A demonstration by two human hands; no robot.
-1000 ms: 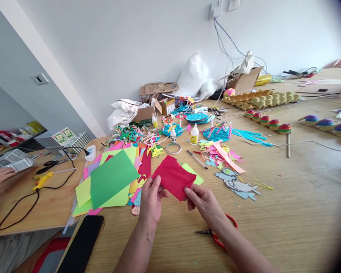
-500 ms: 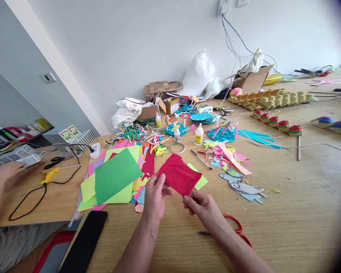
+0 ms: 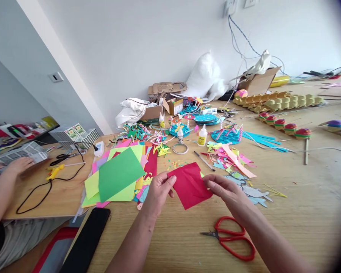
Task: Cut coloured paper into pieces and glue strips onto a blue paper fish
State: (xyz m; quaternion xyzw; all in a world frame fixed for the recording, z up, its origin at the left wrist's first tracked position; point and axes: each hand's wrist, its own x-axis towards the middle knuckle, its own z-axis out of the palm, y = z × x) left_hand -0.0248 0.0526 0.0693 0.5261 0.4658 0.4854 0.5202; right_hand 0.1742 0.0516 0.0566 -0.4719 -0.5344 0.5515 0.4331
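A small sheet of red paper [image 3: 190,186], slightly creased, is held up over the table between my two hands. My left hand [image 3: 160,191] pinches its left corner between thumb and fingers. On the opposite side, my right hand [image 3: 223,189] grips the right corner in the same way. Red-handled scissors [image 3: 233,238] lie on the wood below my right hand, blades pointing left. Tiny paper scraps [image 3: 176,164] are scattered just beyond the red sheet. Grey and blue paper fish [image 3: 252,189] lie beyond my right hand, which partly hides them.
Coloured paper sheets [image 3: 121,174] are piled at the left. Glue bottles [image 3: 202,135], a tape roll [image 3: 180,148], a pen [image 3: 204,160] and paper offcuts [image 3: 233,157] sit farther back. A black phone-like slab [image 3: 86,242] lies front left. A co-worker's hand [image 3: 21,165] is at the far left.
My right hand has moved from the sheet's lower edge up to its right corner, and the red paper has turned. The scissors are now uncovered. The view has shifted slightly.
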